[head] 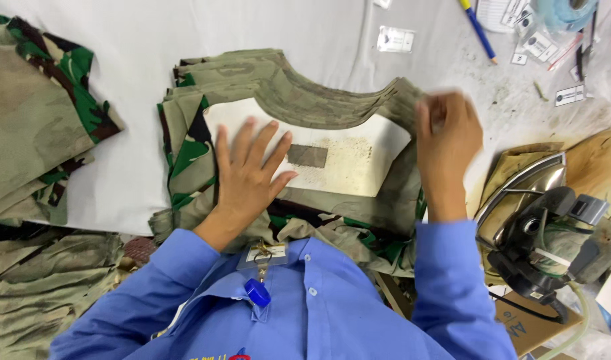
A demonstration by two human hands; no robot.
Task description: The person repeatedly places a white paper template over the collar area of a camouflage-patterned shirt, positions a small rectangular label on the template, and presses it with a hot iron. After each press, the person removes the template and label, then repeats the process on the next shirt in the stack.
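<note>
Two hands work one stack of camouflage pieces (305,100) — the left hand (249,173) lies flat, fingers spread, on the white template (359,163) beneath it, the right hand (447,137) pinches the stack's edge — pressing seemingly undone, iron (552,227) parked beside the right wrist.

We are in a garment workshop; stacked camouflage fabric pieces (285,87) cover a white padded pressing table (139,53); a heavy steel steam iron (539,220) rests at our right; small white paper tags (395,39) and a blue pencil (479,30) lie scattered beyond.
</note>
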